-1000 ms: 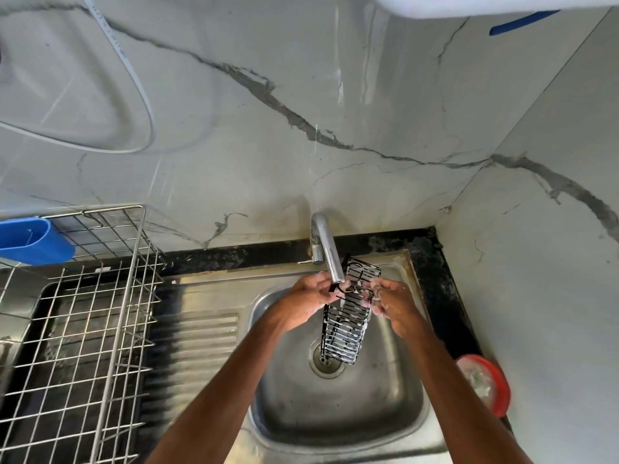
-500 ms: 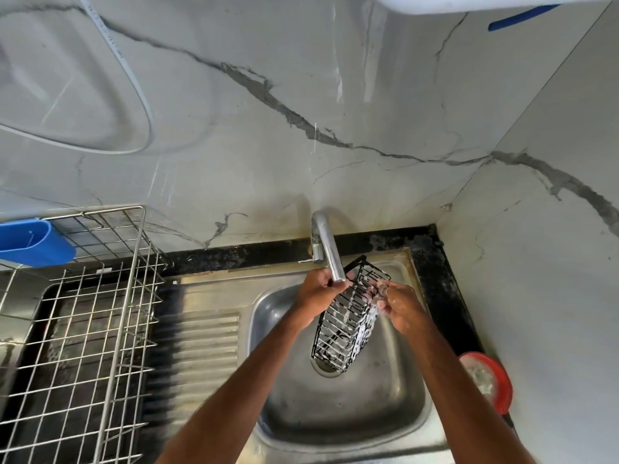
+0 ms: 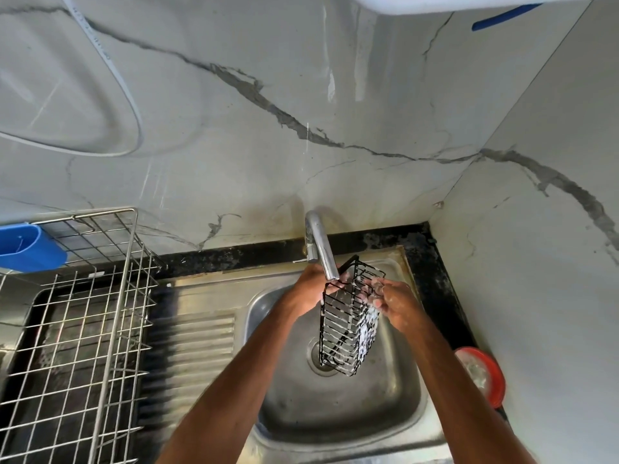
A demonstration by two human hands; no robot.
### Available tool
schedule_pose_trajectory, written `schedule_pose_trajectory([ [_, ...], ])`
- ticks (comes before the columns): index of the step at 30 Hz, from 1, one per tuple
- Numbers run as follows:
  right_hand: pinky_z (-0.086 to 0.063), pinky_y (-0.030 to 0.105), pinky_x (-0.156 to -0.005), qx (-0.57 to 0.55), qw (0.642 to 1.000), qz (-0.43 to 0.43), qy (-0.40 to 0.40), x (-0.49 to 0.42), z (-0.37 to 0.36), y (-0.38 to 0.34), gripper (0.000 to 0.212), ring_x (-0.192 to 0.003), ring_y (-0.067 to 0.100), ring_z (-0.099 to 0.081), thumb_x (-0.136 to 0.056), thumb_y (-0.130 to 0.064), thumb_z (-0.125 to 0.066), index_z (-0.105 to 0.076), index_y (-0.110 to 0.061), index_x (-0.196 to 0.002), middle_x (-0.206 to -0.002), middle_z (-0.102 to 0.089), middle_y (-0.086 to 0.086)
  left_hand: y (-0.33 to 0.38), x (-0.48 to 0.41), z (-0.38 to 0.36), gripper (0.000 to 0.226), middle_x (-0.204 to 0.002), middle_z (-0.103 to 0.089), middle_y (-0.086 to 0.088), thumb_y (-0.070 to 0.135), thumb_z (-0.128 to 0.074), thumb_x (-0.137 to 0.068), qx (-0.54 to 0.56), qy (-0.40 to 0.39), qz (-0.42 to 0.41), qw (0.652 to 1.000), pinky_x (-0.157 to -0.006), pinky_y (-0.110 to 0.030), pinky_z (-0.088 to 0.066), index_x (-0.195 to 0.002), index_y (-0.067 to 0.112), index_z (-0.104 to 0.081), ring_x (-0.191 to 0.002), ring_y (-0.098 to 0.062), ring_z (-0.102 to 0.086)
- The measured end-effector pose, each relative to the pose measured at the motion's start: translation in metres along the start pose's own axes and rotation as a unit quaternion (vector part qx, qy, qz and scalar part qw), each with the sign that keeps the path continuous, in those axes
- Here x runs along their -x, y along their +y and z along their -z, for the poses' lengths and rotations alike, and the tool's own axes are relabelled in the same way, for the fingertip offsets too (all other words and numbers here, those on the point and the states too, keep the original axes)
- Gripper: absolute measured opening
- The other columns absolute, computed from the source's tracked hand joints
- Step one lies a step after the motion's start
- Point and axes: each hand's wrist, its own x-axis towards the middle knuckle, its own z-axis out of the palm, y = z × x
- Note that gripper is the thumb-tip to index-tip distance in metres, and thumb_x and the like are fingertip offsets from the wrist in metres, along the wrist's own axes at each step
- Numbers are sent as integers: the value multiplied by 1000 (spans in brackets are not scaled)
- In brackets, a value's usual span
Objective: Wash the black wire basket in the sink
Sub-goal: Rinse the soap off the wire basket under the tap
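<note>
Right now the black wire basket point(image 3: 348, 323) hangs on end over the bowl of the steel sink point(image 3: 335, 413), its lower end above the drain and its top just under the tap point(image 3: 321, 249) spout. The left hand point(image 3: 310, 291) grips the basket's upper left edge. The right hand point(image 3: 397, 304), wet with foam, curls its fingers round the wires at the upper right; white suds cling to that side. A wire dish rack point(image 3: 77, 313) with a blue holder point(image 3: 30, 249) stands on the left, and a red-rimmed dish point(image 3: 482, 375) sits on the counter point(image 3: 234, 254) at the right.
</note>
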Motion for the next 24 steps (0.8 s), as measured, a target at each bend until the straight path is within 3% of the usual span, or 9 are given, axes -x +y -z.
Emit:
schedule_pose_trajectory([
  [2,-40,17,-38,0,1000,2,-5,0,0,-1,14,-66,21,-71,-97,5,-55,-67,1,-103,-103,-70,21,1,-1,4,23,-80,-75,-10,-3,-59,-98,12,2,-1,1000,-55,-20,-46,-116,-15,-66,-68,-12,-67],
  [6,-38,17,-38,10,1000,-2,-14,2,-2,-1,18,-65,21,-73,-98,7,-53,-65,3,-110,-103,-69,22,-4,-3,18,29,-98,-77,-23,-16,-64,-89,28,27,11,999,-65,-23,-59,-117,-12,-68,-80,-22,-77],
  [8,-38,17,-38,20,1000,-3,-18,2,-4,1,19,-74,27,-75,-98,7,-53,-64,4,-114,-105,-70,24,-9,-4,26,26,-98,-77,-25,-18,-66,-87,43,49,21,998,-69,-26,-62,-112,-11,-71,-82,-26,-78],
  [14,-42,18,-37,40,999,4,-12,0,-9,4,20,-102,41,-72,-98,4,-56,-66,3,-115,-109,-71,23,-15,-4,38,13,-82,-78,-18,-11,-77,-81,108,106,43,987,-64,-28,-62,-82,1,-75,-71,-25,-78],
  [17,-44,19,-38,37,999,8,-13,2,-9,-1,15,-88,32,-75,-97,3,-57,-68,2,-108,-102,-72,21,-14,-12,31,5,-91,-77,-24,-8,-73,-87,116,105,52,986,-66,-29,-62,-89,-4,-74,-76,-28,-78],
  [20,-44,19,-40,42,999,11,-13,3,-7,-3,12,-66,20,-72,-97,3,-57,-68,-2,-100,-98,-72,18,-7,-16,17,16,-98,-77,-24,-8,-78,-82,101,68,51,991,-75,-33,-63,-96,-5,-71,-85,-28,-76],
  [22,-44,18,-38,45,999,12,-12,2,-5,-4,12,-58,18,-71,-97,4,-58,-69,0,-99,-95,-72,20,-5,-19,8,14,-92,-75,-24,-10,-77,-81,104,81,54,990,-80,-37,-62,-90,-5,-67,-87,-33,-73],
  [24,-43,17,-37,44,999,10,-11,3,-1,-5,11,-59,20,-69,-96,4,-58,-69,0,-96,-91,-72,20,-6,-19,3,7,-83,-74,-22,-6,-72,-89,91,99,52,990,-75,-36,-62,-91,-9,-67,-79,-33,-73],
])
